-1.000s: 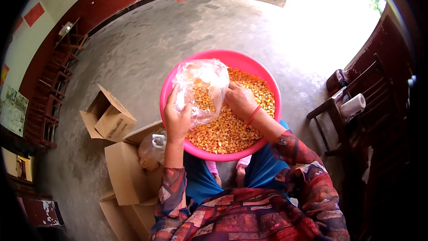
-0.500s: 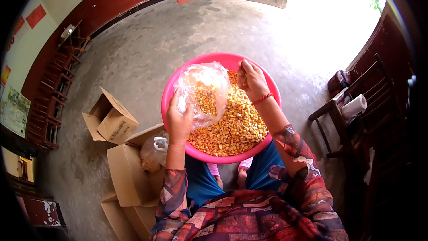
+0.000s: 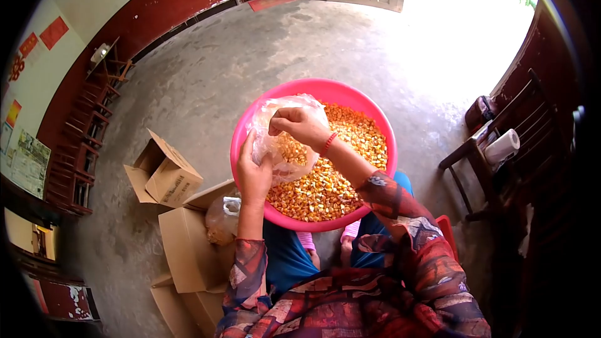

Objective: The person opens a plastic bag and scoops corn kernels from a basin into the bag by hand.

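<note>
A pink basin (image 3: 389,131) full of yellow-orange corn kernels (image 3: 338,191) sits above my knees. On its left side rests a clear plastic bag (image 3: 294,172) with kernels showing in it. My left hand (image 3: 255,175) grips the bag's left edge between thumb and fingers. Above the bag's upper part is my right hand (image 3: 303,128), its fingers curled closed and a red bracelet (image 3: 328,144) round the wrist. What those fingers hold, if anything, is hidden.
Open cardboard boxes (image 3: 188,250) stand at my left, with a knotted plastic bag (image 3: 220,222) in one. A wooden chair (image 3: 469,163) carrying a paper roll (image 3: 503,145) is at the right. Dark wooden chairs (image 3: 78,150) line the left wall.
My right hand has moved left from the basin's far right rim to over the plastic bag, still closed. My left hand keeps its hold on the bag. The view has shifted slightly.
</note>
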Demonstrator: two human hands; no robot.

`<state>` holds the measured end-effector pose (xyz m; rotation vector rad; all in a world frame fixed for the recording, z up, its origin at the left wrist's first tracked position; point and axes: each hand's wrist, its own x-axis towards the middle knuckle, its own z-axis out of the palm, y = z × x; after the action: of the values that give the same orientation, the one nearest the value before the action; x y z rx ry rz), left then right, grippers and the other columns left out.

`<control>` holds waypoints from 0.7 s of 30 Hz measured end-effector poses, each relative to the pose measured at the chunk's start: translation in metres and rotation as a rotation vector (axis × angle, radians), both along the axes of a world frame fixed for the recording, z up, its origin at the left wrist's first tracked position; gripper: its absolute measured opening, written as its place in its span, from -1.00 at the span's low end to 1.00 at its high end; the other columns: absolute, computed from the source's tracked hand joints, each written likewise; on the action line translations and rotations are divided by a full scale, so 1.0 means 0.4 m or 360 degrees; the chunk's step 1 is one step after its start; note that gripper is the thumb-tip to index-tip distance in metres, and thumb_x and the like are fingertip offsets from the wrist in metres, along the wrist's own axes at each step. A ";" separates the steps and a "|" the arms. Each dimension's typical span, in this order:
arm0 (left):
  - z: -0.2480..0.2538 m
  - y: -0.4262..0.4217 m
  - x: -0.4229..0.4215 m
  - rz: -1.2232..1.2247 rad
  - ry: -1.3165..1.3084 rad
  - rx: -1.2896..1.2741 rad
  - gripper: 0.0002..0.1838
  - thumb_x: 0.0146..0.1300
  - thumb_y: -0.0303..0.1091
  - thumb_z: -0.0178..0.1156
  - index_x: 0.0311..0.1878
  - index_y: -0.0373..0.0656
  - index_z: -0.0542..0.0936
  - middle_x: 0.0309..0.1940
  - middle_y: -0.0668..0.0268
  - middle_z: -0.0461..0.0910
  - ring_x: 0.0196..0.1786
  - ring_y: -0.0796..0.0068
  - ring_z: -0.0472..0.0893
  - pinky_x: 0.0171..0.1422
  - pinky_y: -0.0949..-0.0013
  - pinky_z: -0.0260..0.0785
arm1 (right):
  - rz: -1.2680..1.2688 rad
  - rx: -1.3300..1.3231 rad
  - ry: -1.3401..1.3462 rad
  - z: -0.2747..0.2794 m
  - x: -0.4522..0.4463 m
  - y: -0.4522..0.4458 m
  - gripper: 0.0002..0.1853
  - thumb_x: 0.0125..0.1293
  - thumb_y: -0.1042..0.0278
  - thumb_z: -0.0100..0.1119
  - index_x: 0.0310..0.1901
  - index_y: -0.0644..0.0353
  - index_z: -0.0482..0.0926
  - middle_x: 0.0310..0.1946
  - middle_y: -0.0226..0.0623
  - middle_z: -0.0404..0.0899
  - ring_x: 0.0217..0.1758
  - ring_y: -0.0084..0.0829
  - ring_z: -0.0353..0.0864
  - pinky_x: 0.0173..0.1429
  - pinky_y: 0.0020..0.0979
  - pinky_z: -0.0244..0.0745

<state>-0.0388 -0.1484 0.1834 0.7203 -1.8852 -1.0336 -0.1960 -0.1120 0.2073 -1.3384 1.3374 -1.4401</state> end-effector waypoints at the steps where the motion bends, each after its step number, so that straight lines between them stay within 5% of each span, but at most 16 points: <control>1: 0.006 0.004 -0.001 -0.0002 0.0001 0.0004 -0.46 -0.04 -0.63 0.07 0.12 -0.39 0.32 0.08 0.07 0.37 0.15 0.31 0.36 0.25 0.36 0.12 | 0.0016 -0.0050 0.0007 0.001 -0.021 0.003 -0.79 0.26 0.31 -0.05 -0.34 0.27 0.51 -0.45 -0.40 0.54 -0.35 -0.60 0.51 -0.23 -0.55 0.44; 6: -0.006 -0.006 0.000 0.0100 -0.0054 -0.0252 -0.48 -0.04 -0.59 0.03 0.10 -0.37 0.33 0.03 0.00 0.41 0.13 0.22 0.40 0.20 0.35 0.20 | -0.0450 -0.0153 -0.0261 0.084 -0.118 0.088 -0.79 0.26 0.29 -0.05 -0.36 0.23 0.53 -0.52 -0.46 0.52 -0.49 -0.72 0.42 -0.44 -0.68 0.32; 10: 0.002 0.002 0.000 0.0099 -0.0060 -0.0270 -0.49 -0.04 -0.58 0.05 0.09 -0.37 0.34 0.03 0.01 0.41 0.12 0.23 0.40 0.20 0.35 0.20 | -0.0948 -0.0084 0.0445 -0.086 -0.276 0.077 -0.77 0.17 0.26 -0.01 -0.36 0.23 0.56 -0.62 -0.30 0.52 -0.54 -0.41 0.49 -0.42 -0.43 0.42; 12: -0.010 -0.007 0.002 0.0102 -0.0099 -0.0316 -0.49 -0.03 -0.56 0.06 0.09 -0.37 0.34 0.04 0.02 0.41 0.13 0.23 0.40 0.21 0.34 0.19 | -0.0854 0.0439 0.1188 -0.153 -0.289 0.100 -0.72 0.19 0.16 -0.07 -0.30 0.15 0.56 -0.44 -0.19 0.55 -0.37 -0.24 0.54 -0.25 -0.31 0.44; 15: -0.017 -0.011 0.001 0.0080 -0.0071 -0.0257 -0.49 -0.02 -0.55 0.07 0.10 -0.36 0.34 0.04 0.02 0.41 0.13 0.22 0.39 0.22 0.33 0.18 | -0.0602 0.0478 0.1422 -0.172 -0.219 0.133 -0.66 0.21 0.09 -0.15 -0.10 0.05 0.49 -0.05 -0.12 0.42 0.03 -0.17 0.39 0.08 -0.19 0.29; 18: -0.008 -0.005 0.000 0.0053 -0.0067 -0.0201 -0.49 -0.01 -0.55 0.07 0.10 -0.36 0.34 0.04 0.02 0.40 0.14 0.21 0.38 0.22 0.32 0.17 | -0.0215 0.0082 0.1088 -0.174 -0.188 0.113 -0.63 0.19 0.06 -0.09 -0.05 0.04 0.47 -0.08 -0.11 0.44 0.02 -0.14 0.38 0.07 -0.19 0.30; 21: -0.014 -0.009 0.000 0.0053 -0.0022 -0.0169 -0.50 -0.01 -0.54 0.08 0.10 -0.36 0.34 0.05 0.03 0.40 0.14 0.22 0.38 0.23 0.32 0.17 | -0.0096 -0.0093 0.1329 -0.139 -0.167 0.143 -0.63 0.14 0.08 0.02 -0.06 0.05 0.48 -0.13 -0.10 0.45 -0.01 -0.13 0.40 0.05 -0.21 0.31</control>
<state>-0.0388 -0.1519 0.1778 0.6964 -1.9181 -0.9024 -0.2629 -0.0547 0.1517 -2.0728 1.8560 -0.9690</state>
